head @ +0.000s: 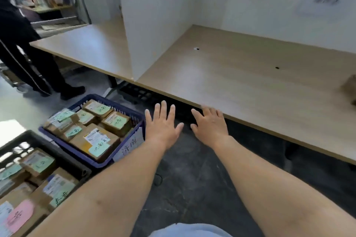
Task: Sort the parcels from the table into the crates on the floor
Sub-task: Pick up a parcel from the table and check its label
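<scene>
Beside the table (250,86) edge, my left hand (161,127) and right hand (211,124) hover empty, fingers spread, near the blue crate (123,157).

Table (250,86): pale wood grain w/ two small dark spots. Divider board (159,31): plain white. Wall behind: white w/ dark green blurred marking. Near crate (92,159): blue-purple, white tag w/ dark handwriting. Other crate (28,140): black lattice. Parcels (96,136): brown cardboard, white printed labels, mint-green notes w/ dark handwriting; one pink note (19,215) in black crate. Floor: dark grey, mottled; lighter grey at left. Second person (28,48): black trousers w/ thin white side stripe, black shoes.
</scene>
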Motion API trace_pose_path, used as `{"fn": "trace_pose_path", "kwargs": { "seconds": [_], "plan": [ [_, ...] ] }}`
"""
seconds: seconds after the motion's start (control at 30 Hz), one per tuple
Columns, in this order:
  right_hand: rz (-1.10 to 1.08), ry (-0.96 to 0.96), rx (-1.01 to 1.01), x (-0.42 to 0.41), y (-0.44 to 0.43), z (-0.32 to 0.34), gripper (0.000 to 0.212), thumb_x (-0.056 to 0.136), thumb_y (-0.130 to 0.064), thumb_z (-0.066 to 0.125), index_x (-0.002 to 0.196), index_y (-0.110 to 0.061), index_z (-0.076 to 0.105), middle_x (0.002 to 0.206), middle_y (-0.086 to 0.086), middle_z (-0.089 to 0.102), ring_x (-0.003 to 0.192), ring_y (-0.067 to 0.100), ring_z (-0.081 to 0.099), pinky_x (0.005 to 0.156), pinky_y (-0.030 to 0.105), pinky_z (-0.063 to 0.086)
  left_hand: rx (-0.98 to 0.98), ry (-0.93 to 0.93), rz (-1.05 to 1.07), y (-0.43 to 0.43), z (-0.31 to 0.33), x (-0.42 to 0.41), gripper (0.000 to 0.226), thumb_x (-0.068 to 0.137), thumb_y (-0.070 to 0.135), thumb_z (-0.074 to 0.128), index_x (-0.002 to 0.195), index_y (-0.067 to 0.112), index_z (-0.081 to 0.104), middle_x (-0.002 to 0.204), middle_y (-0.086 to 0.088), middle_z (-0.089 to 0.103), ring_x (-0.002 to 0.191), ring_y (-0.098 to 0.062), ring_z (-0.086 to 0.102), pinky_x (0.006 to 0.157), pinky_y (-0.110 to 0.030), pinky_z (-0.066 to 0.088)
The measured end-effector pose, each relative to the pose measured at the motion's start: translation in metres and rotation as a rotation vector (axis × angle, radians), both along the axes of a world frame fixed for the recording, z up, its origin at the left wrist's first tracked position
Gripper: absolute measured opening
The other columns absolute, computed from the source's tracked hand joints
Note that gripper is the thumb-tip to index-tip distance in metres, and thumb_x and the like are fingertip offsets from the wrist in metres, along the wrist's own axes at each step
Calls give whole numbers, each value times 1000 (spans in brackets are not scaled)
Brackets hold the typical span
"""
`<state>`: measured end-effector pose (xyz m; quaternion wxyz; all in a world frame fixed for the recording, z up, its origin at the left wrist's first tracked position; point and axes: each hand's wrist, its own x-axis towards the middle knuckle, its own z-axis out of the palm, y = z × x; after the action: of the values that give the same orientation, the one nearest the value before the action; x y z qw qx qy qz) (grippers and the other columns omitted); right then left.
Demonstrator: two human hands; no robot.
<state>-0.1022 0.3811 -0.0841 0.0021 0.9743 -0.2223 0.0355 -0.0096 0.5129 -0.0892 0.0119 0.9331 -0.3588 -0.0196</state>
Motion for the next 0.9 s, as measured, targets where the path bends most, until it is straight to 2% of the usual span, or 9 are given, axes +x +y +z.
{"fn": "trace_pose_path", "kwargs": {
  "seconds": [0.3,0.5,0.67,0.9],
  "plan": [
    [-233,-21,-32,-118,-130,7,51,97,-43,42,144,-25,32,157,11,17,140,30,19,114,48,13,-9,-13,-189,-151,0,-91,70,97,61,11,151,25,-15,159,-7,-21,146,-26,-18,114,-53,-11],
    [-414,-22,-6,-188,-197,3,47,98,-38,37,141,-20,36,155,14,22,138,30,26,113,45,18,41,-23,-365,-235,-6,-143,71,96,61,8,149,24,-20,158,-8,-24,146,-26,-20,113,-54,-13],
    [-569,-14,32,-228,-237,-11,52,98,-42,39,144,-20,32,156,12,22,138,30,26,114,45,18,72,-1,-512,-296,-14,-173,69,97,60,9,150,25,-19,158,-7,-24,145,-25,-21,113,-53,-15],
    [-756,43,24,-269,-304,-27,50,97,-43,40,142,-20,36,154,12,25,135,29,31,110,42,22,56,35,-699,-398,-30,-207,68,97,59,10,151,25,-16,159,-7,-22,146,-25,-20,113,-52,-15]
  ]
}}
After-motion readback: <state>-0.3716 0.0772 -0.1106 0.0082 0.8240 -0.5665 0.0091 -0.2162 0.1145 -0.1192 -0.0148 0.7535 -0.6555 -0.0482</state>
